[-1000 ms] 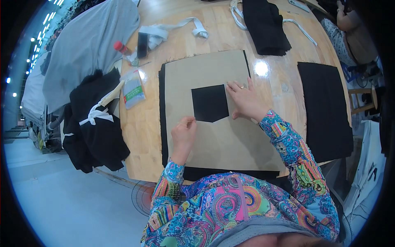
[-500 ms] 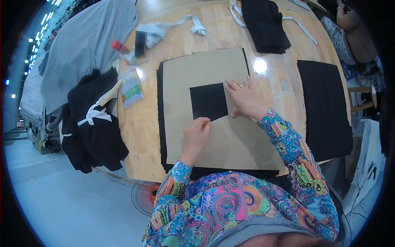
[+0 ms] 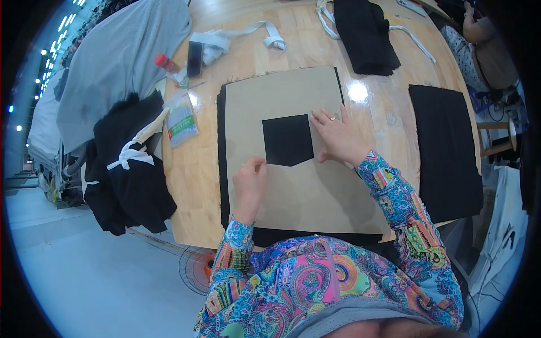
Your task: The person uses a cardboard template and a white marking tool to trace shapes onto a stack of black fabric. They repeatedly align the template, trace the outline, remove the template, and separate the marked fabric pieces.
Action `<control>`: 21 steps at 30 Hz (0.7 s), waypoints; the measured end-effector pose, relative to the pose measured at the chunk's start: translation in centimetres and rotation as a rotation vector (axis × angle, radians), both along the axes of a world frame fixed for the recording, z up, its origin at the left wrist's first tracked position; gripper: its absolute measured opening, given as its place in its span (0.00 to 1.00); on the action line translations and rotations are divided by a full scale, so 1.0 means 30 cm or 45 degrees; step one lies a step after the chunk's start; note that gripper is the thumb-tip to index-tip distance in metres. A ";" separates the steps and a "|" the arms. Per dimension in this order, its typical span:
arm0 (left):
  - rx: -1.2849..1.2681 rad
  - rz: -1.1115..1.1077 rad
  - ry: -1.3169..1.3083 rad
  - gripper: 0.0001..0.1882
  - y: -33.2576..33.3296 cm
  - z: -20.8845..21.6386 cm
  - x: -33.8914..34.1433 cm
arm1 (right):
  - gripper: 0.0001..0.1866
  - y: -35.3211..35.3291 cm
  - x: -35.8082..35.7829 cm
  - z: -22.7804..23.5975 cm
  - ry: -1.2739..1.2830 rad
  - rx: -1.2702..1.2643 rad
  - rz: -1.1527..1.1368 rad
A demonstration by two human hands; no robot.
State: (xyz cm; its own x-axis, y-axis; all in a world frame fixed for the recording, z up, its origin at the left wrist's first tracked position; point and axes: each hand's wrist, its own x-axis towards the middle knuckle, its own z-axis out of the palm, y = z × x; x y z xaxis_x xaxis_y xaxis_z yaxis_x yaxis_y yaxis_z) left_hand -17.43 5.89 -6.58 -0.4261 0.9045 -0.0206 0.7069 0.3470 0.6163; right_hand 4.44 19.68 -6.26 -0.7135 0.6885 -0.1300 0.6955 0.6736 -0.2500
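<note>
A large beige card sheet (image 3: pixel 293 203) lies flat over black cloth (image 3: pixel 223 169), which sticks out along its edges. In the sheet's middle is a black pocket-shaped area (image 3: pixel 288 139), pointed at the near side; I cannot tell whether it is a cut-out or a patch. Thin pale lines run along its near edges. My right hand (image 3: pixel 341 135) lies with fingers spread on the sheet, at the right edge of the black shape. At its near left corner, my left hand (image 3: pixel 251 179) is closed in a pinch; whatever it holds is hidden by the fingers.
On the wooden table (image 3: pixel 372 112) are a folded black cloth (image 3: pixel 448 149) at right and a black bundle (image 3: pixel 366 36) with white ties behind. A plastic packet (image 3: pixel 181 121), a phone (image 3: pixel 194 58) and a red-capped bottle (image 3: pixel 164 62) lie left. Black garments (image 3: pixel 132 186) hang at the left edge.
My left hand has moved left along the near edge of the black shape, from near its point to its left corner. My right hand stays in place on the sheet.
</note>
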 end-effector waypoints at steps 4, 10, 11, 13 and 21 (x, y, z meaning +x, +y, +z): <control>0.089 -0.009 -0.087 0.07 -0.003 0.000 0.011 | 0.57 0.000 0.002 0.001 -0.016 0.009 0.000; 0.223 -0.168 -0.314 0.05 0.020 -0.008 0.138 | 0.58 0.002 -0.003 0.001 -0.041 0.019 0.003; 0.209 -0.204 -0.337 0.05 0.034 -0.008 0.168 | 0.58 0.001 -0.003 0.002 -0.040 0.018 0.001; 0.190 -0.264 -0.359 0.05 0.056 -0.004 0.211 | 0.58 0.001 -0.002 0.003 -0.036 0.025 0.000; 0.181 -0.356 -0.356 0.05 0.090 -0.014 0.257 | 0.55 -0.003 0.005 0.003 0.021 0.068 -0.001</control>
